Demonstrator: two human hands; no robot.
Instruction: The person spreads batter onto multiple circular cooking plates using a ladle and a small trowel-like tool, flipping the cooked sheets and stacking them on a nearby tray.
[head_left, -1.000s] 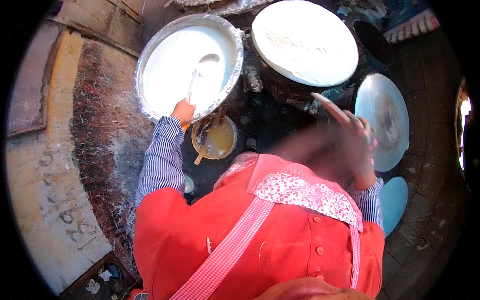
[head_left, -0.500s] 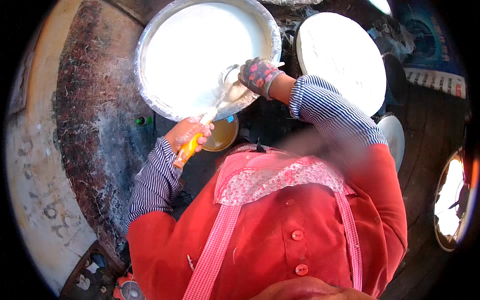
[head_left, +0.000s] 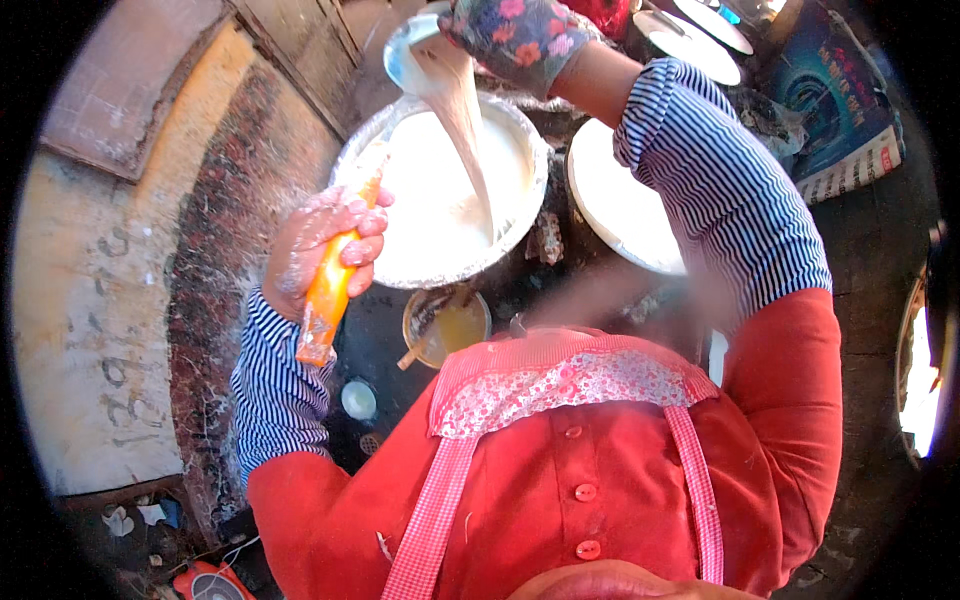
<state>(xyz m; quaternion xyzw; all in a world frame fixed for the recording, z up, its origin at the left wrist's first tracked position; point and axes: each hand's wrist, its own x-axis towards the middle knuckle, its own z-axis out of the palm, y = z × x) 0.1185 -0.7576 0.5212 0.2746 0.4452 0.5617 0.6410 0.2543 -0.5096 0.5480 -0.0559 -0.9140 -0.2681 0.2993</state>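
Observation:
My left hand point(head_left: 325, 240), smeared with white, is closed round an orange handle point(head_left: 330, 295) of a ladle, held upright and tilted over the large basin point(head_left: 348, 235). A pale bluish ladle head point(head_left: 402, 60) is high above the basin, with thick liquid point(head_left: 460, 130) streaming down into the white liquid below. My right hand point(head_left: 515, 35), in a floral glove, is up beside the ladle head with its fingers curled; what they grip is hidden.
A large white-topped round pan point(head_left: 615, 200) stands right of the basin. A smaller container point(head_left: 445, 335) with yellowish liquid and a stick sits below it. Pale discs point(head_left: 685, 50) lie at the top right, a stained board point(head_left: 110, 350) at the left, a small bowl point(head_left: 358, 400) near my left arm.
Since a second ago the ladle has risen out of the basin and now pours. My right hand has moved from the right side to high above the basin; my left hand has risen with the handle.

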